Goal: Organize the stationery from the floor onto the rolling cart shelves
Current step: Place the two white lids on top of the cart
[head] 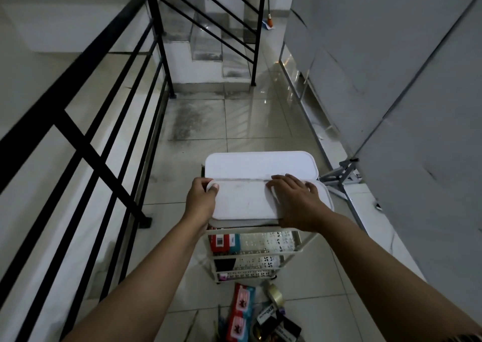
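A white rolling cart (294, 250) with perforated shelves stands on the tiled floor before me. Its white lid has two halves; the far half (258, 165) lies flat, and the near half (243, 202) sits slightly raised at its front edge. My left hand (200, 198) grips the near half's left end, thumb on top. My right hand (296, 199) lies across its right part, fingers spread on top and thumb under the front edge. A red and blue pack (224, 242) lies on an upper shelf. Stationery lies on the floor below: red-and-blue packs (241, 307), a tape roll (275, 293), dark boxes (276, 323).
A black metal railing (104, 138) runs along the left, with stairs (208, 41) beyond. Grey wall panels (391, 67) line the right side. A grey metal stand (341, 176) lies on the floor right of the cart. Open tiled floor stretches ahead.
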